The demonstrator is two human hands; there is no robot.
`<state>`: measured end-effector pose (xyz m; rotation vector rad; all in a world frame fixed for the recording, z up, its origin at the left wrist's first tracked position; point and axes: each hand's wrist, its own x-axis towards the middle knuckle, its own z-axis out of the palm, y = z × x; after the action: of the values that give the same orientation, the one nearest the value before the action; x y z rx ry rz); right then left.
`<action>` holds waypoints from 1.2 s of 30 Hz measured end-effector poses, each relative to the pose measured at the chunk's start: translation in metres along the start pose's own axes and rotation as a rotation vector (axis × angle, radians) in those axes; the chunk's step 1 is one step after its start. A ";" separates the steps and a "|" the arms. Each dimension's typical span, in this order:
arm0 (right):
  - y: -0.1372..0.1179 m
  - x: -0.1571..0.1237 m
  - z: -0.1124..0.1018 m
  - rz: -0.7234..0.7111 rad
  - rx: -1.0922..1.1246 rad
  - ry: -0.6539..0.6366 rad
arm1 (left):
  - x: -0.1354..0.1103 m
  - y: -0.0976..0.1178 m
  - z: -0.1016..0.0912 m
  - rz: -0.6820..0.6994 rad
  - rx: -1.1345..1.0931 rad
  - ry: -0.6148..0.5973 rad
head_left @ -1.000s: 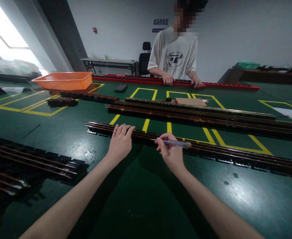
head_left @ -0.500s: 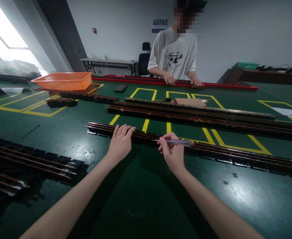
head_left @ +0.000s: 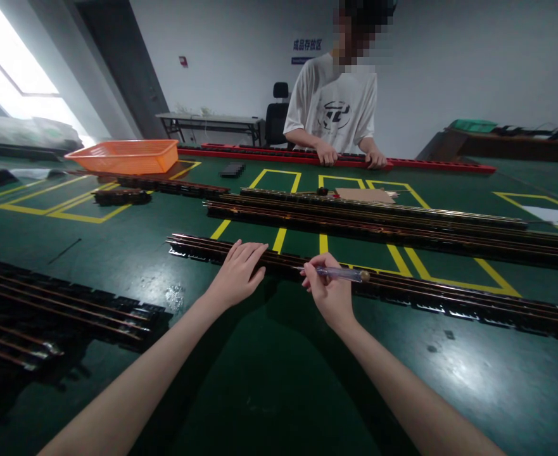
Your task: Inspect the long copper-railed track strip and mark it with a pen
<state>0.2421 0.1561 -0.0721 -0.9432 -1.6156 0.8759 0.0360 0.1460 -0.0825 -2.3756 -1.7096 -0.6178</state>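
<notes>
A long dark rail assembly with copper strips (head_left: 431, 294) lies across the green table in front of me. My left hand (head_left: 237, 276) rests flat on its left part, fingers stretched out and holding nothing. My right hand (head_left: 329, 292) is closed on a clear-handled screwdriver (head_left: 342, 273), held sideways over the rail with its thin tip pointing left, toward my left hand.
More long rails (head_left: 378, 218) lie farther back over yellow floor-style markings. Another rail stack (head_left: 45, 310) sits at the left. An orange basket (head_left: 126, 156) stands at the back left. Opposite me a person in a white T-shirt (head_left: 334, 107) has both hands on a red rail (head_left: 431, 164).
My left hand has slid slightly to the right along the rail. My right hand with the screwdriver has stayed almost in place.
</notes>
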 end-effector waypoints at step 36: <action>0.006 -0.002 -0.013 -0.062 -0.069 -0.088 | 0.008 0.016 0.004 -0.086 0.206 0.082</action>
<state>0.2557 0.1579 -0.0758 -0.9076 -1.7506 0.8334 0.0543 0.1488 -0.0809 -2.1193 -1.7551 -0.5157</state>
